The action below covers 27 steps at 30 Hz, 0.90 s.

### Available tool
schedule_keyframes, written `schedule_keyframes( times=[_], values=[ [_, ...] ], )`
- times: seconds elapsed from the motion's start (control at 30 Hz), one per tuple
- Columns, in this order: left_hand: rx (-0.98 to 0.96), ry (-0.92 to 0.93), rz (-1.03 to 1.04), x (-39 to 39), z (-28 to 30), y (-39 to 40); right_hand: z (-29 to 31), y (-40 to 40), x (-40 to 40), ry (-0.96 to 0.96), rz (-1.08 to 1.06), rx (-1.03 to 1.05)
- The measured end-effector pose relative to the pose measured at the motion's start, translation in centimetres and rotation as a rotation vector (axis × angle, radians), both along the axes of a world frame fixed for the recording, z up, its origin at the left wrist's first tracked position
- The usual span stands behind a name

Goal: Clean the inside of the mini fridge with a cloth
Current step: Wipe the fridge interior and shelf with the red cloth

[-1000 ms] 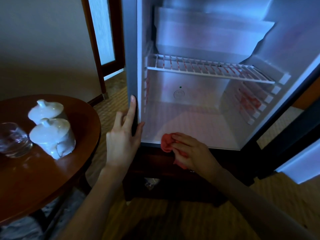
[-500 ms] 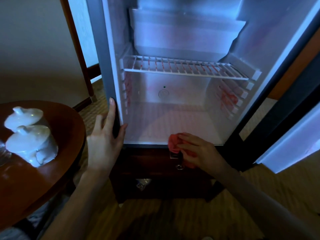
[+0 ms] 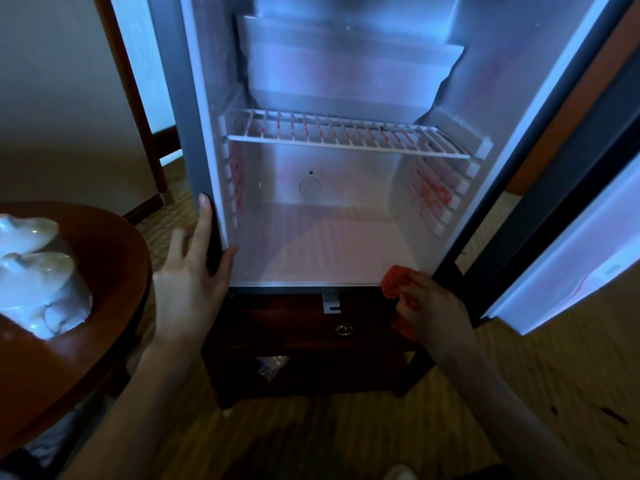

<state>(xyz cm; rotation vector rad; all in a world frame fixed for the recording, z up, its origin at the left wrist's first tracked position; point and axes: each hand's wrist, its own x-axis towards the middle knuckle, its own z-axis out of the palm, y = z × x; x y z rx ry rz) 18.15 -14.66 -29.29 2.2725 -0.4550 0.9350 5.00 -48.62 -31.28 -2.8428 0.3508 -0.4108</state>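
Red cloth (image 3: 398, 285), bunched in right hand (image 3: 431, 311), had slid rightward along fridge sill (image 3: 294, 285); left hand (image 3: 194, 275), fingers spread, braced the frame; front edge nearly wiped.

The mini fridge (image 3: 346, 202) stands open on a low wooden cabinet (image 3: 304, 344), its door (image 3: 571, 258) swung out to the right. Inside, a wire shelf (image 3: 346, 140) spans the width, with a tray (image 3: 346, 71) above it. The left hand (image 3: 190, 282) rests on the fridge's left front edge. The right hand (image 3: 429, 306) holds a cloth (image 3: 398, 282) at the front right corner of the fridge floor. Left of the cabinet is a round table (image 3: 86, 323) — two lidded cups (image 3: 31, 271) on it, one behind the other.
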Motion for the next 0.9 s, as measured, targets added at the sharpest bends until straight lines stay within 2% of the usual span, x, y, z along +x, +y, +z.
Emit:
schedule_keyframes(
  times=[0.23, 0.3, 0.37, 0.43, 0.47, 0.57, 0.63, 0.7, 0.77, 0.83, 0.9],
  values=[
    [-0.017, 0.010, -0.015, -0.3, 0.3, -0.1, 0.4, 2.1, 0.8, 0.011, -0.199, -0.048],
    [-0.024, 0.015, -0.011, -0.4, 0.3, -0.1, 0.6, 2.5, 1.3, -0.007, -0.223, 0.015],
    [-0.023, 0.021, -0.002, -0.2, 0.3, 0.0, 1.5, 3.4, 1.9, -0.170, -0.138, 0.131],
    [-0.035, 0.031, -0.001, -0.4, 0.4, -0.1, 2.5, 4.8, 3.7, -0.332, -0.027, 0.141],
    [-0.031, 0.030, 0.001, -0.6, 0.5, -0.3, 2.9, 5.4, 5.2, -0.309, 0.021, 0.138],
    [-0.014, 0.062, 0.048, -1.2, 0.9, -0.5, 2.8, 7.7, 9.2, 0.096, 0.150, -0.005],
    [-0.027, 0.032, 0.043, -2.4, 1.0, -0.8, 1.2, 8.2, 9.8, 0.119, 0.186, -0.048],
    [0.069, -0.069, -0.080, -4.4, 0.9, -2.1, -0.2, 7.6, 9.8, 0.009, 0.239, -0.109],
    [0.257, -0.096, -0.263, -5.9, 0.1, -4.8, -0.9, 6.1, 11.2, -0.023, 0.292, -0.139],
    [0.410, 0.029, -0.288, -5.7, -0.5, -7.3, -0.4, 4.5, 14.3, 0.002, 0.294, -0.182],
    [0.506, 0.225, -0.176, -4.5, -1.2, -8.5, 0.5, 3.4, 17.3, 0.034, 0.276, -0.280]
  ],
)
